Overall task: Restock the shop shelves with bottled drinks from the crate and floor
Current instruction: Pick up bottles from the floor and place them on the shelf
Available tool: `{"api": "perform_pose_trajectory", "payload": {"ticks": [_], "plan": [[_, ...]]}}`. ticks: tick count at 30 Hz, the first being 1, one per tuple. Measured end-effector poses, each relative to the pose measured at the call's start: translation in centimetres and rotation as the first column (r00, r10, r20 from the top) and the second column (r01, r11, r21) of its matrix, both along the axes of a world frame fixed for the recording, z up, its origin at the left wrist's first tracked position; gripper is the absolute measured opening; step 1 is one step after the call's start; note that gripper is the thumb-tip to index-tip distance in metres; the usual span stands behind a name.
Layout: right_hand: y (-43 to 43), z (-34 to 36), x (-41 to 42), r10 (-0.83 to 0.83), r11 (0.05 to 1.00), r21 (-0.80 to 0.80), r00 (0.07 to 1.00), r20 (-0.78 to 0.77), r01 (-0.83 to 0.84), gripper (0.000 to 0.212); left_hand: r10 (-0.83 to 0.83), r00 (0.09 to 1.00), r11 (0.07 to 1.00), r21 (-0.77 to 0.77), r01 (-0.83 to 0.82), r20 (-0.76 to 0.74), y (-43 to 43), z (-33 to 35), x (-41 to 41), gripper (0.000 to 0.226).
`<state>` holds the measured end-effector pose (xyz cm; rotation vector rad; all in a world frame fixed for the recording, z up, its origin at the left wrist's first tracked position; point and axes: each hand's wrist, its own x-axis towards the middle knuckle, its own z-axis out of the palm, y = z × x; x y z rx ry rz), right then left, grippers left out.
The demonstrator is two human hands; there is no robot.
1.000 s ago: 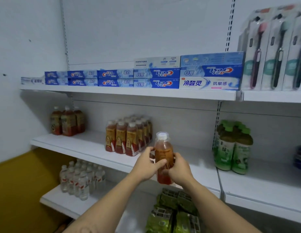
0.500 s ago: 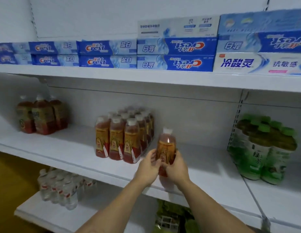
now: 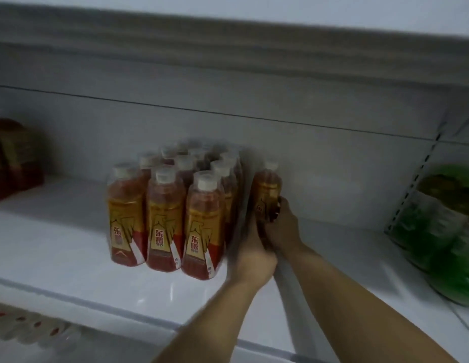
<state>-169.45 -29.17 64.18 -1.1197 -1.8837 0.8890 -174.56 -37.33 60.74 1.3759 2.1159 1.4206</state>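
Amber bottle (image 3: 266, 189), one, gripped low by left hand (image 3: 253, 258) and right hand (image 3: 284, 227), just right of the pack (image 3: 165, 213) on the shelf (image 3: 71, 258): best set upright, slid flush, label forward, neighbours unknocked.

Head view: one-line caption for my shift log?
Left hand and right hand hold an amber bottle beside the matching bottle block on the white shelf; green bottles at right.

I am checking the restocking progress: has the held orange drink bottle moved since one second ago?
Yes. Judged against the standing bottle group, the held bottle moved deeper onto the shelf, from in front of the front row to beside the group's right side.
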Motion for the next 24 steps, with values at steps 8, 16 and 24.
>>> {"api": "perform_pose_trajectory", "payload": {"ticks": [8, 16, 24], "plan": [[2.9, -0.6, -2.7, -0.051, 0.999, 0.017, 0.998, 0.045, 0.050, 0.058, -0.069, 0.978, 0.998, 0.024, 0.066, 0.195, 2.7, -1.1, -1.5, 0.079], [4.4, -1.6, -3.7, -0.070, 0.997, 0.031, 0.997, -0.034, 0.071, 0.053, -0.066, 0.977, 0.998, 0.008, 0.066, 0.203, 2.7, -1.0, -1.7, 0.080], [3.8, -2.5, -3.1, -0.078, 0.994, -0.071, 0.995, 0.059, 0.082, 0.059, -0.066, 0.962, 0.998, 0.012, 0.065, 0.266, 3.1, -0.7, -2.1, 0.085]]}}
